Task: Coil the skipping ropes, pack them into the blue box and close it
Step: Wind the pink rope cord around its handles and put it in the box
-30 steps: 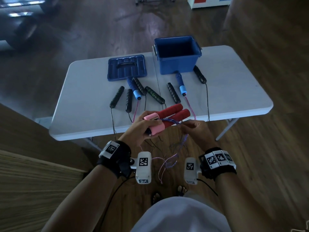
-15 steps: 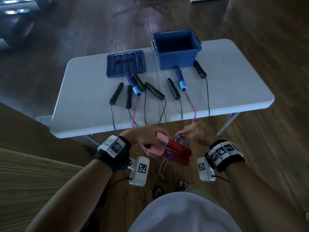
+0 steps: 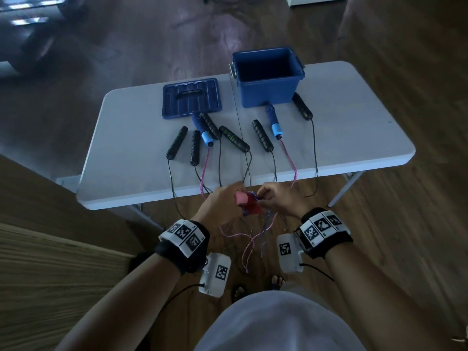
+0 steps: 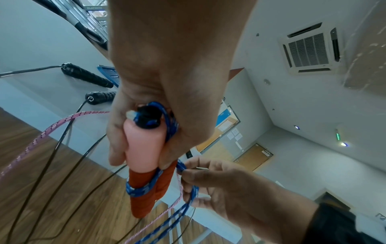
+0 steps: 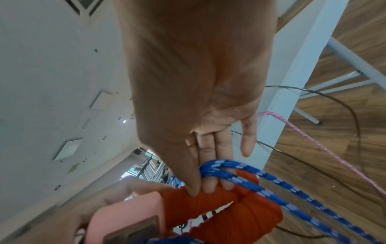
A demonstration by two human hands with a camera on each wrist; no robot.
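My left hand (image 3: pixel 222 206) grips the two red and pink handles (image 3: pixel 247 203) of a skipping rope side by side, just in front of the table's near edge. Its blue and white rope (image 4: pixel 173 125) loops round the handles (image 4: pixel 144 148). My right hand (image 3: pixel 276 201) pinches that rope (image 5: pixel 271 180) against the red grips (image 5: pixel 229 206), and loose strands hang below. The blue box (image 3: pixel 266 95) stands open at the back of the table. Its lid (image 3: pixel 191 97) lies flat to the left of it.
Several black handles (image 3: pixel 177 143) and two blue handles (image 3: pixel 274 122) with a pink rope (image 3: pixel 288 158) lie on the white table (image 3: pixel 354 122). Their cords hang over the front edge near my hands. Wooden floor lies all around.
The handles have turned from lying sideways to pointing away from me. My right hand has carried the blue rope round them, and both hands have shifted a little.
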